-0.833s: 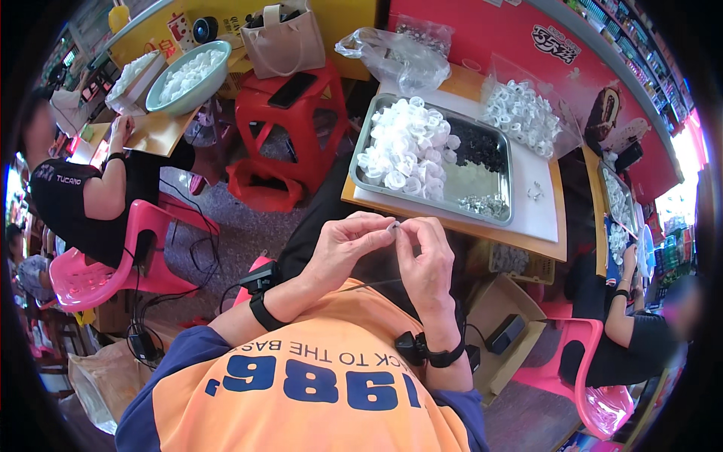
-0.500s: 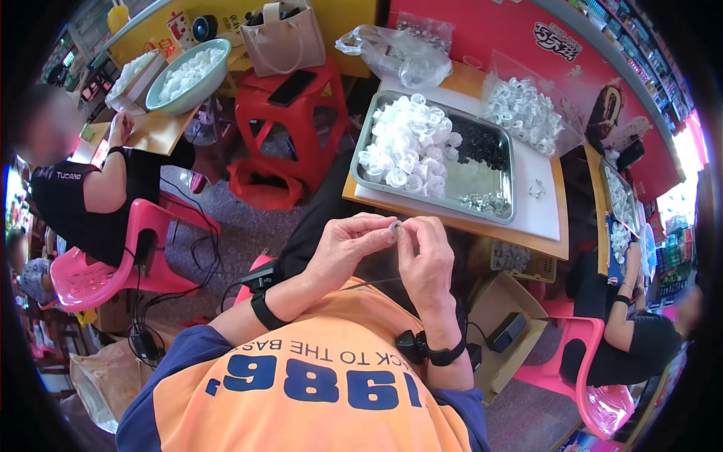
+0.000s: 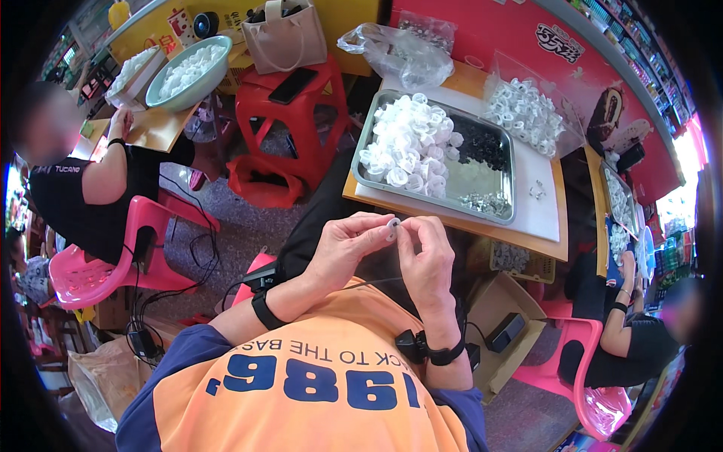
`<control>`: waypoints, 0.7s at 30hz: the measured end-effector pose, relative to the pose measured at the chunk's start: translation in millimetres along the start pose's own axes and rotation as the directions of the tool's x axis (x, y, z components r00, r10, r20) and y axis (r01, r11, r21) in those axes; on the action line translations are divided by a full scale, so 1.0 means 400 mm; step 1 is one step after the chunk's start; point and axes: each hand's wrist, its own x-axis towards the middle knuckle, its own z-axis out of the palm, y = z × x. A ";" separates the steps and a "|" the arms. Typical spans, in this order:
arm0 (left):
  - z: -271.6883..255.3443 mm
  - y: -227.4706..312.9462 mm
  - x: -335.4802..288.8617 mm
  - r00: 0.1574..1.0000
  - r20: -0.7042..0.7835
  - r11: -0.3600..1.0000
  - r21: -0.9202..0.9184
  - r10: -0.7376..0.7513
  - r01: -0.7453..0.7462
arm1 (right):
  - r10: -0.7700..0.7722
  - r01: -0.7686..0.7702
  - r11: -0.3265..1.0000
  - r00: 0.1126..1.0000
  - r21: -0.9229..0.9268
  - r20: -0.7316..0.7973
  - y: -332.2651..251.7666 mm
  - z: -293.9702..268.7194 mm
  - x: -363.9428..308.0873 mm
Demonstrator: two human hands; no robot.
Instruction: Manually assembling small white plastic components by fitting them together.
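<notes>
Just short of the metal tray's near edge, my two hands meet fingertip to fingertip. A small white round plastic part (image 3: 392,229) with a dark spot at its middle is pinched by my left hand (image 3: 351,245). My right hand (image 3: 426,260) has its thumb and forefinger closed against the same part from the other side. Beyond them lies the shallow metal tray (image 3: 482,179). It holds a heap of white plastic parts (image 3: 410,147), a pile of small black pieces (image 3: 482,145) and some small silvery metal pieces (image 3: 486,202).
A clear bag of white parts (image 3: 527,113) sits right of the tray, a crumpled plastic bag (image 3: 399,56) behind it. At left stand a red stool (image 3: 282,113) with a phone and handbag, and a pale green basin (image 3: 218,75). Two people sit at either side on pink chairs.
The white part has turned between my fingertips, so more of its round face shows. My hands have hardly moved. The person at right has shifted their arm slightly.
</notes>
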 end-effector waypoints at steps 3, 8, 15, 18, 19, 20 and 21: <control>-0.005 0.000 -0.002 0.998 0.011 0.990 0.127 0.064 -0.065 | 0.026 -0.026 1.000 0.999 0.016 0.019 -0.005 -0.003 -0.001; -0.013 0.010 0.001 0.997 0.053 0.985 0.164 0.048 -0.057 | -0.076 0.076 0.996 0.997 -0.042 -0.011 0.020 0.010 -0.001; 0.001 0.024 0.003 0.998 0.069 0.990 -0.138 -0.015 0.025 | 0.323 -0.337 0.846 0.941 0.414 0.105 0.020 0.003 -0.004; -0.005 0.020 0.005 0.997 0.070 0.982 -0.187 -0.021 0.034 | 0.339 -0.356 0.828 0.933 0.433 0.119 0.012 0.002 -0.003; -0.007 0.016 0.005 0.997 0.069 0.982 -0.187 -0.021 0.034 | 0.332 -0.348 0.842 0.937 0.412 0.112 0.011 0.002 -0.005; -0.007 0.012 0.004 0.997 0.074 0.981 -0.194 -0.012 0.026 | 0.332 -0.349 0.842 0.936 0.412 0.113 0.010 0.002 -0.005; -0.008 0.009 0.003 0.997 0.079 0.980 -0.200 -0.003 0.018 | 0.307 -0.319 0.869 0.947 0.379 0.093 0.009 0.003 -0.006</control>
